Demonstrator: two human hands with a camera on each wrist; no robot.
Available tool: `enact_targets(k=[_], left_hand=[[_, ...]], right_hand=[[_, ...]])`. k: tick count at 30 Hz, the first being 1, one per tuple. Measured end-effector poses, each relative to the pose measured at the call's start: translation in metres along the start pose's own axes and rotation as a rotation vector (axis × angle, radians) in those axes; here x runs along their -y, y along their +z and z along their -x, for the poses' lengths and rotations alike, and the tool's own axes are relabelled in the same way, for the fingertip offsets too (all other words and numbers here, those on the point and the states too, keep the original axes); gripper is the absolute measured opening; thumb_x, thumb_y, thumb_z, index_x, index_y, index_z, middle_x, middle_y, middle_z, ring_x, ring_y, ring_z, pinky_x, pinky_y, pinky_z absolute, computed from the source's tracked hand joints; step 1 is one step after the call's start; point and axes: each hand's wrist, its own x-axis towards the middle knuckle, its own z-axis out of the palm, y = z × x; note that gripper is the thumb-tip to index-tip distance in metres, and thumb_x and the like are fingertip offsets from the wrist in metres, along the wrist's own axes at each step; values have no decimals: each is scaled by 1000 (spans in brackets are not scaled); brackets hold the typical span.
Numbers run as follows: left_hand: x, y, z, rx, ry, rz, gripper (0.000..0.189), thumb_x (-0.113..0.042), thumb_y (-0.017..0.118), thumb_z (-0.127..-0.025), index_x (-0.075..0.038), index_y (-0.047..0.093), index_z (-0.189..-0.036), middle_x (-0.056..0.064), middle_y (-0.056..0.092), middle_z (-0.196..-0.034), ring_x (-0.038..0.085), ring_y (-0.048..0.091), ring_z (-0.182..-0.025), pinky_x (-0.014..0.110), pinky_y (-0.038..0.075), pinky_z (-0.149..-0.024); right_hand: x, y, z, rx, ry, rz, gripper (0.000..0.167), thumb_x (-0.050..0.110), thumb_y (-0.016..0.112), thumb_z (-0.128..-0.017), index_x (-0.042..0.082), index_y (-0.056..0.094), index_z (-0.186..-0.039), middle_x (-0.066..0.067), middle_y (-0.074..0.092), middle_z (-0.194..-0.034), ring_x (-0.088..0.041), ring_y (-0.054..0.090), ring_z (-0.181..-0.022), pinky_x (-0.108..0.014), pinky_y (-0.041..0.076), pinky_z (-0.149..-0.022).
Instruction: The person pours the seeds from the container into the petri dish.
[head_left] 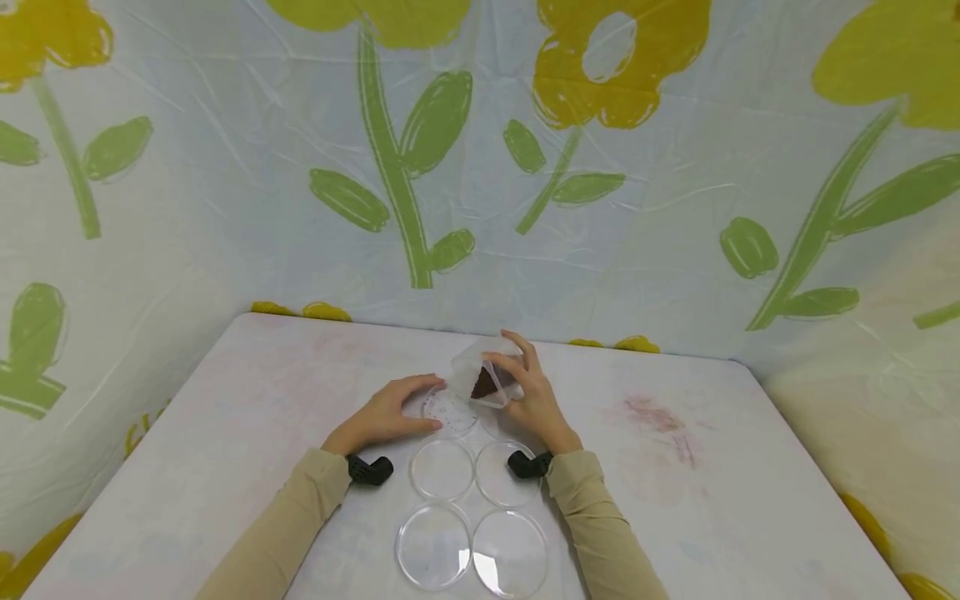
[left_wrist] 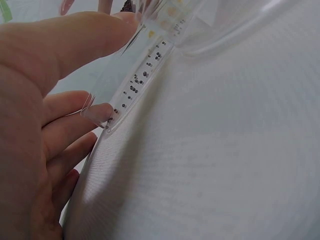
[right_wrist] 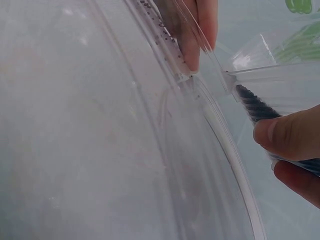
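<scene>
Within the gripping left hand (head_left: 386,412) lies a speckled dish (head_left: 448,413); alongside, the right hand (head_left: 537,402) pinches a container (head_left: 477,367).

Beneath the grip, a white tabletop (head_left: 225,417) is stained by a reddish smear (head_left: 662,417) to the right; beyond the grip, a white fabric backdrop (head_left: 667,225) is printed with yellow flowers (head_left: 663,50) and green stems (head_left: 388,158).

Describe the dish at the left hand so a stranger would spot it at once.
On the pale table, clear round dishes stand in two columns. At the far end of the left column, the left hand grips the dish you want. Small dark specks scattered inside set it apart from the four nearer dishes, which show none.
</scene>
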Motion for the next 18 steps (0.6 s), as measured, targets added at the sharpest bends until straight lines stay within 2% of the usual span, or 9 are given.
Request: enact_targets(k=[7, 13, 18], left_hand=[[2, 1, 0, -4, -2, -4, 69, -42, 79, -83, -16, 55, -141, 1, 51, -146, 24, 40, -139, 47, 30, -114], [3, 1, 0, -10, 10, -17, 68, -43, 79, -83, -16, 55, -141, 2, 51, -146, 24, 41, -139, 47, 30, -114], [1, 0, 1, -12, 26, -16, 68, -42, 78, -83, -15, 55, -140, 2, 52, -145, 26, 42, -138, 48, 30, -114]], right_hand=[[2, -1, -1, 11, 10, -4, 99, -31, 54, -55, 22, 53, -140, -20, 29, -154, -32, 61, -111, -24, 42, -48], [2, 0, -1, 10, 9, 2, 101, -32, 54, -54, 22, 52, -140, -20, 29, -154, -33, 61, -111, -23, 39, -47], [2, 0, -1, 12, 18, 12, 100, -31, 58, -56, 23, 52, -140, -19, 28, -155, -32, 61, -113, -26, 44, -50]])
